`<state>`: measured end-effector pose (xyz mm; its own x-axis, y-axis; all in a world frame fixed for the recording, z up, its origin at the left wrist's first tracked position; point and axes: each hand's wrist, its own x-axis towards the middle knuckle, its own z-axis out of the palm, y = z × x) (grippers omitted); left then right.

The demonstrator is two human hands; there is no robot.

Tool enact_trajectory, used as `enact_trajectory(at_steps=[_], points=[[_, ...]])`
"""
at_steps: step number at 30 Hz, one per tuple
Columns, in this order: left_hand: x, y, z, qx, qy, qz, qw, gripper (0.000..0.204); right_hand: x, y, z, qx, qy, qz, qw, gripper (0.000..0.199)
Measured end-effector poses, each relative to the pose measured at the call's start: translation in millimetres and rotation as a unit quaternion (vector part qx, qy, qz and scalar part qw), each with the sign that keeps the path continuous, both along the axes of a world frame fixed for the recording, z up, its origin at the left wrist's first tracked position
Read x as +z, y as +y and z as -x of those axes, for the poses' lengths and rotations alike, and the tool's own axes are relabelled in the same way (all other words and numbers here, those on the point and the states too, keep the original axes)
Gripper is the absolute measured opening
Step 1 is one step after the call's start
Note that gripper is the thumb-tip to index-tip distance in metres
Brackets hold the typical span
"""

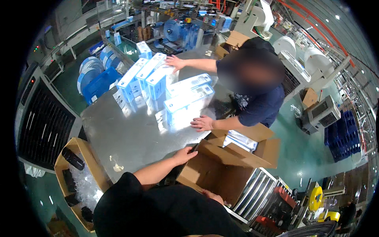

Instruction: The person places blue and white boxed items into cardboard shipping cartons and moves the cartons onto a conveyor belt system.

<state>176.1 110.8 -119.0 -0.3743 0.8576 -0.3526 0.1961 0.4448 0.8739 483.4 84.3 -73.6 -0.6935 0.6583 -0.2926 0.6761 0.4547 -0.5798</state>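
An open cardboard box (213,168), its inside bare, stands in front of me on a roller conveyor (258,189). At its far left corner, my left hand (184,155) is closed on the upper edge. My right hand (213,197) grips the near side, partly hidden by my dark clothing. Just beyond is a second open carton (262,144) with white and blue packs inside. On the metal table (118,138) are several blue and white boxes (189,102). Across from me, a person in a dark shirt rests one hand (202,123) beside these boxes and the other (175,62) against the farther ones.
At the left, a large carton (63,170) holds clear plastic and dark items. An air cooler (43,118) stands past it. Beyond the table are blue rolls (90,69) and a blue crate (102,85). Yellow tape rolls (315,196) sit at the lower right.
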Motion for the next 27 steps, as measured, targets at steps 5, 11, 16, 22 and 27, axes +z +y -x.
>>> enact_trajectory(at_steps=[5, 11, 16, 22, 27], points=[[-15.6, -44.8, 85.0, 0.092, 0.070, -0.090, 0.989, 0.046, 17.5, 36.0, 56.7, -0.066, 0.074, -0.044, 0.994, 0.038], [39.1, -51.2, 316.3, 0.232, 0.431, -0.144, 0.860, 0.044, 30.7, 17.9, 113.9, -0.094, 0.051, 0.102, 0.989, 0.039], [56.0, 14.7, 487.0, 0.315, 0.526, 0.025, 0.790, 0.074, 30.6, 12.2, 118.5, -0.231, -0.035, 0.172, 0.957, 0.042], [85.2, 94.2, 517.6, 0.229, 0.262, 0.200, 0.916, 0.115, 55.7, 18.5, 126.1, -0.297, -0.068, 0.181, 0.935, 0.041], [91.9, 164.1, 492.0, 0.116, 0.189, 0.076, 0.972, 0.124, 22.7, 36.7, 108.0, -0.265, -0.032, 0.066, 0.961, 0.031]])
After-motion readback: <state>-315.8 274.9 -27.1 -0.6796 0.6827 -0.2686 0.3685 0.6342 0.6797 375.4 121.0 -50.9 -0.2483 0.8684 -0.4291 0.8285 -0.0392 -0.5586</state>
